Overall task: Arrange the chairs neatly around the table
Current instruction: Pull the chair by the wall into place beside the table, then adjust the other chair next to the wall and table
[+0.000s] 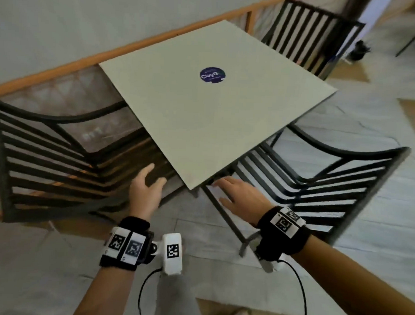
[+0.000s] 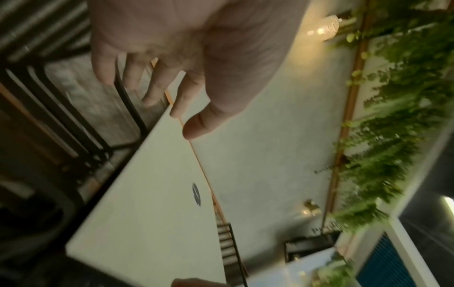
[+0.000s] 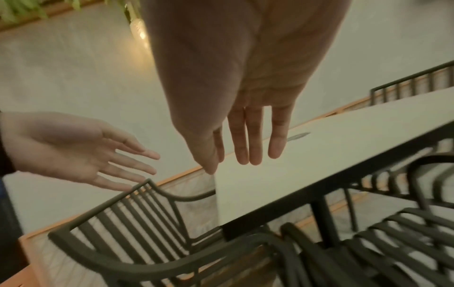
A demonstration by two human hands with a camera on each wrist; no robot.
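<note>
Head view: square pale table (image 1: 203, 114) sits rotated, one corner pointing at the person, with a round blue sticker (image 1: 212, 74) near its centre. Left hand (image 1: 145, 193) hovers just left of that near corner, fingers spread and straight, gripping nothing; the wrist views show its palm open with the fingers apart. Right hand (image 1: 240, 196) hovers just right of the same corner, fingers extended and slightly apart, holding nothing; whether either hand touches the tabletop edge cannot be told. Left chair (image 1: 49, 164), black slatted metal, is at the near-left side of the table, its seat tucked under the top and its backrest facing away to the left. Right chair (image 1: 324, 186), same make, is at the near-right side, seat partly under the top, backrest angled out to the right. Far chair (image 1: 311, 40) stands at the far-right side, backrest upright, close to the table edge. An orange wooden rail (image 1: 125, 51) runs along the far-left side, just beyond the table and left chair, so room there is tight. Marbled floor (image 1: 363, 278) lies open near and to the right. Right wrist view: black table frame (image 3: 319, 205) under the top, chair arms crowding beneath it.
</note>
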